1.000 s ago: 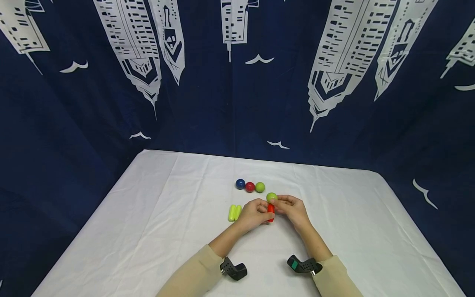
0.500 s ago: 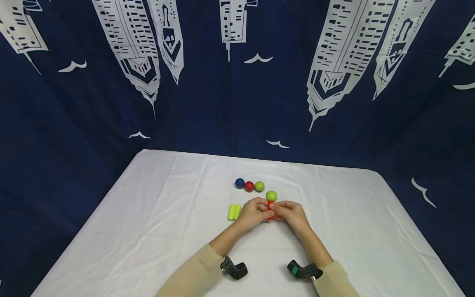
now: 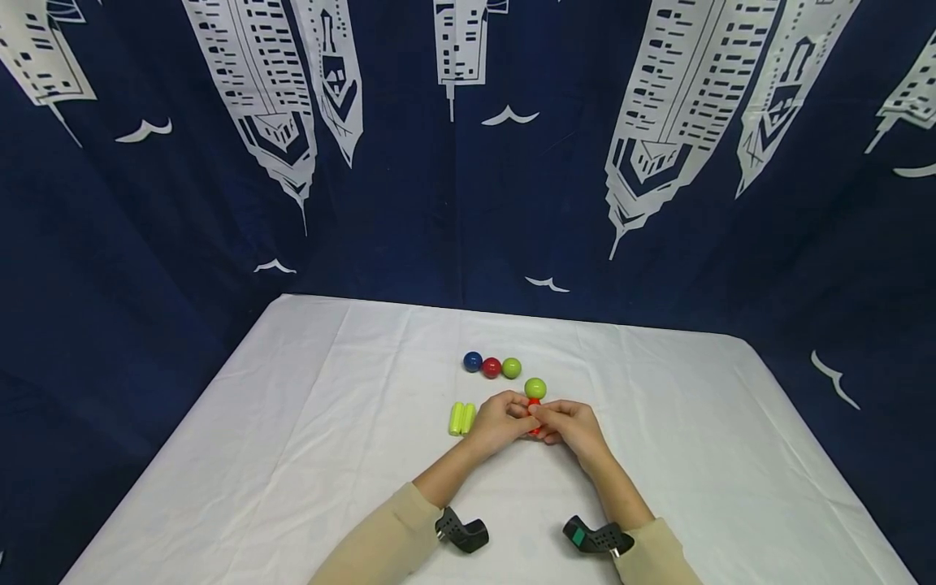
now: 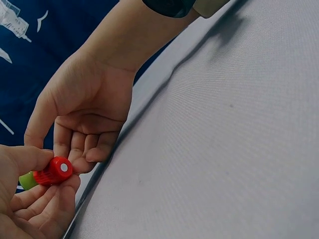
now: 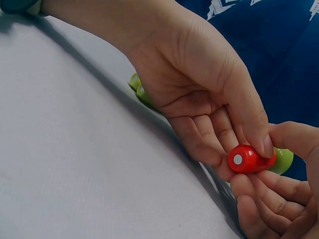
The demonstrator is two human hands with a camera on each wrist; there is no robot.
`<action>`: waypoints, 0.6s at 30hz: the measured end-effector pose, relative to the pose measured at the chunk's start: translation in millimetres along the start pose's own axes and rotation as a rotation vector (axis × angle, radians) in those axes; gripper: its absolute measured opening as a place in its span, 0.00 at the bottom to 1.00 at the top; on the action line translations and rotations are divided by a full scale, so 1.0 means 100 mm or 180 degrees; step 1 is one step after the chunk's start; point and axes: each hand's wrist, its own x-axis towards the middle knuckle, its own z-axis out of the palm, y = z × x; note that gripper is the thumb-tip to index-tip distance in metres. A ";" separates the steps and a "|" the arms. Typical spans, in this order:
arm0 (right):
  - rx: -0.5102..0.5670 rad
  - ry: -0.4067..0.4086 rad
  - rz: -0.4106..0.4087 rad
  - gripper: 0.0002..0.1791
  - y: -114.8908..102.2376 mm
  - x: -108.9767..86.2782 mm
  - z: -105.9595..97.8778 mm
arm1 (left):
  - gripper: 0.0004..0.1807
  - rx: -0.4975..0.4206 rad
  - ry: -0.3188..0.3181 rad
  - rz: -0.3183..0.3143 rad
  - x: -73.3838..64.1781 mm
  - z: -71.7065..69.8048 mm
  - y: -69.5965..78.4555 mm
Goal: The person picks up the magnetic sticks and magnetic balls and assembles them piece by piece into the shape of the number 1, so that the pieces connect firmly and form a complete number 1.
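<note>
Between the fingertips of both hands is a short red rod [image 5: 246, 159] with a white dot on its near end. A lime-green ball [image 3: 535, 388] sits against its far end, partly hidden by fingers in the wrist views. My left hand [image 3: 504, 418] pinches the rod with thumb and fingers. From the other side my right hand [image 3: 578, 426] grips the same rod, and its fingers hide part of it in the head view. Left of my left hand, two lime-yellow rods [image 3: 462, 419] lie side by side on the white-covered table [image 3: 351, 455].
Beyond the hands, a blue ball [image 3: 473, 361], a red ball [image 3: 491, 368] and another lime-green ball [image 3: 511, 368] form a row. A dark blue curtain [image 3: 409, 219] with white building prints hangs behind the table.
My right hand has come down from the lime-green ball onto the red rod, leaving the ball at the rod's far end. My left hand has stayed almost where it was.
</note>
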 end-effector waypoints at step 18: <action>-0.0022 -0.0027 0.0044 0.12 -0.04 0.02 0.00 | 0.17 0.0092 0.0014 0.0046 -0.03 0.02 0.02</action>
